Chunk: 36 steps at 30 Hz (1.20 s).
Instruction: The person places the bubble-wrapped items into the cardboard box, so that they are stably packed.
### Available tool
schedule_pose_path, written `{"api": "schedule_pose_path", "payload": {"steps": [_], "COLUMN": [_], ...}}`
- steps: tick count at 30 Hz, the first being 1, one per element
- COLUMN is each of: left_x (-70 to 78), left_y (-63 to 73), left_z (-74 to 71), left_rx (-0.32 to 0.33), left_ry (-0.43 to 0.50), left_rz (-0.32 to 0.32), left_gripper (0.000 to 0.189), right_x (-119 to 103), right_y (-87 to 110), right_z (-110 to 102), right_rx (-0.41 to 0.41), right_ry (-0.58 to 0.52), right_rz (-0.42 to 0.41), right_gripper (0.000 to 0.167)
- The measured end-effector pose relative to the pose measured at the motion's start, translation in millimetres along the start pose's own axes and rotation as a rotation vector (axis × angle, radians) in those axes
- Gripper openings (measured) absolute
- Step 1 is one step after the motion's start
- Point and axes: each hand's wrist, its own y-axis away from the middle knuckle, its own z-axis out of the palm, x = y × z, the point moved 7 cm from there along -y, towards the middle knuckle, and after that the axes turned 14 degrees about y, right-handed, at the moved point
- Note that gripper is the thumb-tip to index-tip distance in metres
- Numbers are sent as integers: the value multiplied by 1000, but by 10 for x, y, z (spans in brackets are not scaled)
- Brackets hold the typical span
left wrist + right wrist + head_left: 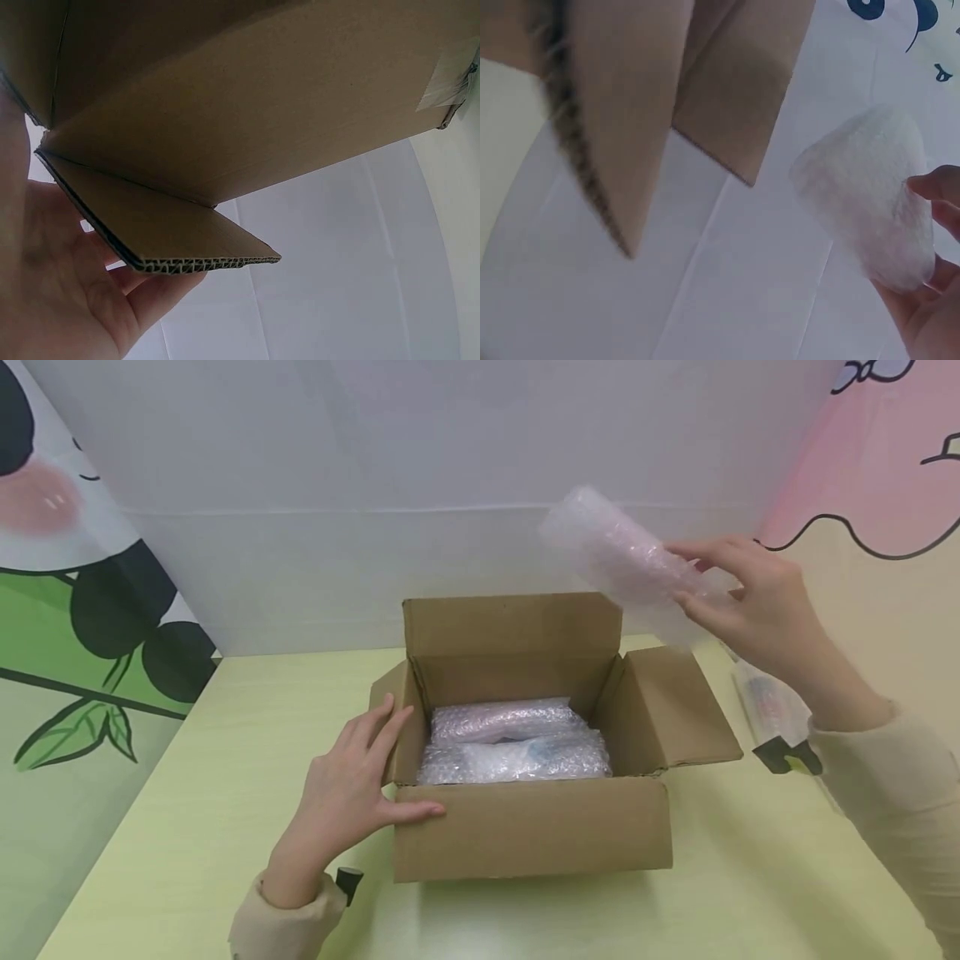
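Observation:
My right hand [757,602] pinches one end of a bubble-wrapped roll [626,543], raised above the box's back right corner. Its wrap is clear, with a pinkish tint inside; what it encloses cannot be made out. In the right wrist view, thumb and fingers hold the same roll [870,195]. My left hand [348,785] holds the left side of an open cardboard box [532,831], its fingers at the left flap and its thumb over the front flap. Inside the box lie two bubble-wrapped bundles, one pinkish [506,720] behind one whitish-blue [517,760].
The box's right flap [682,710] and front flap spread outward; its back flap [513,625] stands up. Another wrapped item [776,702] lies on the pale yellow table [300,693], partly behind my right forearm. A white sheet [337,527] stands behind, with printed panels on both sides.

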Motion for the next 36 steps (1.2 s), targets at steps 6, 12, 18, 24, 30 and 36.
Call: {"api": "schedule_pose_path", "payload": {"steps": [6, 12, 18, 24, 30, 36], "left_x": [4, 17, 27, 39, 37, 33], "left_y": [-8, -16, -24, -21, -25, -21], "left_z": [2, 7, 11, 11, 24, 22], "left_rx": [-1, -1, -5, 6, -2, -1], "left_ry": [-1, -4, -2, -13, -16, -16], "left_rz": [0, 7, 6, 15, 10, 10], "left_gripper": [110, 110, 110, 110, 110, 110], "right_x": [-413, -679, -862, -981, -1052, -1088], "right_y": [-95, -78, -33, 16, 68, 92], "right_z": [260, 668, 1034, 1315, 1473, 1558], "right_rx": [-222, -565, -786, -896, -942, -965], "right_ry": [-80, -65, -51, 16, 114, 140], "right_rz": [-220, -318, -408, -416, -459, -484], "right_gripper": [45, 40, 37, 40, 41, 40]}}
